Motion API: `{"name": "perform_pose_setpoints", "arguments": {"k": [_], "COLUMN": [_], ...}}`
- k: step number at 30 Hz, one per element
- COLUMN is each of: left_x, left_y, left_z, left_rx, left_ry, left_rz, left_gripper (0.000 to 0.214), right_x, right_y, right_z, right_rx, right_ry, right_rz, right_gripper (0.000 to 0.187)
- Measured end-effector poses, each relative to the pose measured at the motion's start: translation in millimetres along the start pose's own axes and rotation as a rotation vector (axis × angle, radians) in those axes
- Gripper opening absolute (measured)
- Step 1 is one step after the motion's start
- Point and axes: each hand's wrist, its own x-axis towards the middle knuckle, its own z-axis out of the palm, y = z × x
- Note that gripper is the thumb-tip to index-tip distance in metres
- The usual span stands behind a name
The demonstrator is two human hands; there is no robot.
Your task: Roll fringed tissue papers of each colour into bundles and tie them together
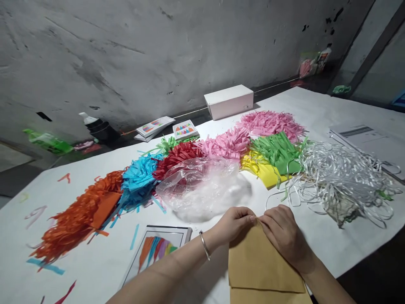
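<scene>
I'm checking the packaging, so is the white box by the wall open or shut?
The white box looks shut: its top lies flat, with no raised flap or gap visible.

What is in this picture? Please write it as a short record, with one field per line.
Left hand: pinches the far end of the brown paper
Right hand: pinches the same end, beside the left
Left wrist: silver bracelet
Middle of table: clear plastic bag
Paper fringes: orange, blue, red, pink, green, yellow
Right side: pile of white string
Back: white box, lid shut
</scene>
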Motion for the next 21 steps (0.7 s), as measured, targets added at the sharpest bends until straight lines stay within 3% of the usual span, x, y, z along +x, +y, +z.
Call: {"name": "perform_pose_setpoints", "arguments": {"k": [6, 9, 12, 14, 16, 19, 21], "left_x": [6.9, -1.9, -34.4, -67.8, -105.2, -153.6, -172.3], "left_y": [-7.2, -0.1, 11.7, 14.8, 9.1, -15.0, -35.1], "left_z": [-0.6, 0.3, -11.3, -34.3, -69.7, -130.3, -161.6], "left_rx": [0.203, 0.342, 0.601, 0.800, 0.874, 0.888, 0.852], "left_ry": [0.100, 0.172, 0.167, 0.145, 0.220, 0.484, 0.489], "left_rz": [0.040, 0.097, 0.287, 0.394, 0.342, 0.088, 0.015], "left_gripper": [0.044, 0.031, 0.042, 0.040, 0.032, 0.028, 0.025], "right_x": [-3.4, -7.8, -9.6, -3.8, 10.3, 46.0, 75.5], "right_y": [-13.1, -22.9, -24.9, -24.4, -29.4, -55.1, -81.3], "right_z": [-9.5, -27.5, -41.9, -43.6, -38.1, -17.5, 5.4], "right_rx": [0.079, 0.245, 0.424, 0.548, 0.666, 0.875, 1.021], "right_ry": [0.045, 0.147, 0.179, 0.171, 0.095, -0.225, -0.446], "right_rz": [0.036, 0.230, 0.425, 0.431, 0.409, 0.446, 0.529], "right_gripper": [0.012, 0.007, 0.002, 0.010, 0.012, 0.013, 0.020]}}
